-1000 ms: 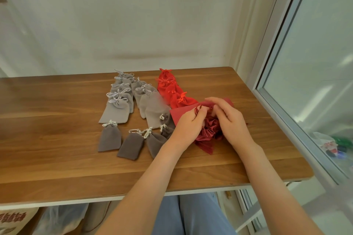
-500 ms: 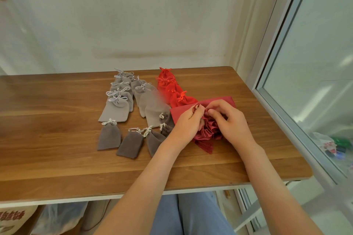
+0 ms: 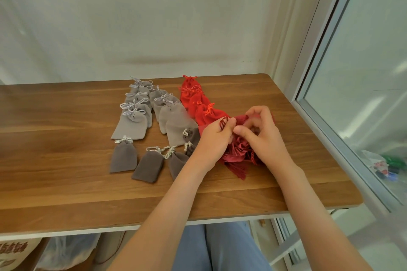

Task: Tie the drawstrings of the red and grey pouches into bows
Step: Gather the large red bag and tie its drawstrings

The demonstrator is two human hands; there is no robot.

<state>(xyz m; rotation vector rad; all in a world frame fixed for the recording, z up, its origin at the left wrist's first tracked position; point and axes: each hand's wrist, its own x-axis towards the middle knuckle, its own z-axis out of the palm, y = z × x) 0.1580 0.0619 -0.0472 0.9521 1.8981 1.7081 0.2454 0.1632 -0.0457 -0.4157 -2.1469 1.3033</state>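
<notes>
Wooden bench [image 3: 66, 193] carries everything. Grey pouches [image 3: 130, 127], bows tied, spread left of left grip [image 3: 214, 138]; nearest ones partly hidden behind it. Bright red pouches [image 3: 207, 114], tied, in row just beyond left grip. Dark red pouch [image 3: 236, 156] bunched under both grips. Left grip pinching dark red drawstring [image 3: 223, 123] loop, thumb against forefinger. Right grip [image 3: 264, 136] fingers curled on dark red pouch mouth, thumb tip just beside left thumb.
</notes>
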